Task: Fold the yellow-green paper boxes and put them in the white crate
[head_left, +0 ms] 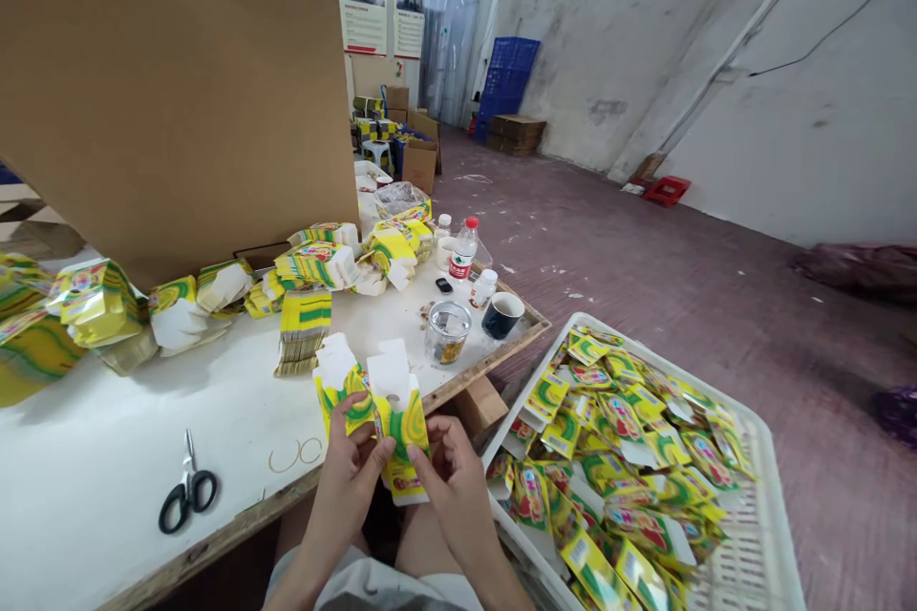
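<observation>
Head view: left hand (352, 456) and right hand (451, 473) both pinch the front carton (402, 415), flaps up, at the table edge; left fingers seem to hold a second carton (335, 386) too — partly hidden. Many shaped cartons (620, 420) in the crate (782, 535); flat bundles (306, 325) left on the white table (244, 401), with scissors (189, 479). Room — reddish floor (573, 229), stained wall (673, 38).

The one view looks from the wearer's head, forward and down; left hand (352, 454) and right hand (453, 470) lie close at lower centre; the table (240, 396) runs near across the lower left, the crate (779, 516) near at lower right; posters (364, 11) show far off, upper left of centre.
</observation>
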The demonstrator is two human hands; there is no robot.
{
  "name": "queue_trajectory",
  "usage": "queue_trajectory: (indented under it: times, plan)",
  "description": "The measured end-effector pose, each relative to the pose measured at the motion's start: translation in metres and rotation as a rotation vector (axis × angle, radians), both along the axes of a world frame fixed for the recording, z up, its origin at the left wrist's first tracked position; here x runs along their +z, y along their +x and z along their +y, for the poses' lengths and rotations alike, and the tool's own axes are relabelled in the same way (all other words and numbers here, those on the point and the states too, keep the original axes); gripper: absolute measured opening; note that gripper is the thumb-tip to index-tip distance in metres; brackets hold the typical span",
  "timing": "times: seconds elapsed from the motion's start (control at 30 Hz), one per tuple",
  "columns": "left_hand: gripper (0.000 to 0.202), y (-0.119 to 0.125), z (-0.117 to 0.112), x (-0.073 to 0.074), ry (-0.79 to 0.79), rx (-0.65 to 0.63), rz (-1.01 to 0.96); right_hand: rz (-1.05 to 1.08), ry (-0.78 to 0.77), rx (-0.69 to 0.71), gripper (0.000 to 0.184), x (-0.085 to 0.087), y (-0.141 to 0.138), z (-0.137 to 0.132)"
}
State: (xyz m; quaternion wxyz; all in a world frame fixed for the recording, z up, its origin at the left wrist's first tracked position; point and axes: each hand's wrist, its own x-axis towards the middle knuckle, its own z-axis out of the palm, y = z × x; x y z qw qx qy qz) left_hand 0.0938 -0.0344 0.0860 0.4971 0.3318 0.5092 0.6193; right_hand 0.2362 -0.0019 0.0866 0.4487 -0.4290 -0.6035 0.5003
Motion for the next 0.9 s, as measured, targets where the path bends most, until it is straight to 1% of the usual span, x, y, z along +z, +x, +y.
queue_trajectory:
  times: [0.07,0.1,0.17,0.23,0.3,0.37,0.43,0.5,0.6,0.63,0.67,0.73,0.8,0.83,0.9]
  plan:
    - [0.068,-0.001,-0.003,0.003,0.005,-0.067,0.042,0.063,0.006,0.071,0.036,0.003,0.006,0.003]
    - [0.065,-0.002,-0.005,0.005,0.004,-0.11,0.059,0.094,-0.005,0.109,0.042,0.005,0.008,0.005]
    - [0.059,-0.004,-0.007,0.01,0.012,-0.208,0.049,0.137,-0.034,0.177,0.045,0.011,0.015,0.008]
    - [0.053,-0.006,-0.009,0.015,0.028,-0.307,-0.017,0.157,-0.064,0.246,0.043,0.018,0.022,0.01]
    - [0.046,-0.007,-0.011,0.018,0.038,-0.385,-0.085,0.128,-0.086,0.291,0.035,0.025,0.029,0.013]
    - [0.038,-0.006,-0.012,0.019,0.052,-0.443,-0.137,0.061,-0.095,0.307,0.023,0.03,0.035,0.015]
    - [0.036,-0.002,-0.014,0.017,0.067,-0.484,-0.187,0.002,-0.084,0.294,0.018,0.034,0.038,0.016]
    - [0.044,0.001,-0.015,0.014,0.058,-0.487,-0.233,-0.013,-0.055,0.248,0.019,0.035,0.038,0.016]
    - [0.072,0.003,-0.016,0.012,0.026,-0.451,-0.24,0.002,-0.006,0.18,0.019,0.034,0.036,0.017]
    - [0.075,0.003,-0.015,0.011,0.023,-0.452,-0.226,0.009,0.008,0.164,0.018,0.033,0.036,0.017]
    - [0.074,0.003,-0.015,0.011,0.022,-0.463,-0.206,0.019,0.022,0.14,0.017,0.033,0.035,0.018]
    - [0.062,0.001,-0.014,0.012,0.019,-0.477,-0.161,0.042,0.047,0.052,0.016,0.033,0.037,0.019]
    - [0.051,0.0,-0.012,0.013,0.011,-0.443,-0.093,0.058,0.055,-0.039,0.019,0.035,0.039,0.021]
    - [0.048,0.0,-0.011,0.013,0.003,-0.416,-0.05,0.051,0.047,-0.046,0.023,0.036,0.041,0.021]
    - [0.048,0.0,-0.009,0.013,-0.012,-0.366,0.038,-0.01,-0.001,0.044,0.028,0.038,0.044,0.022]
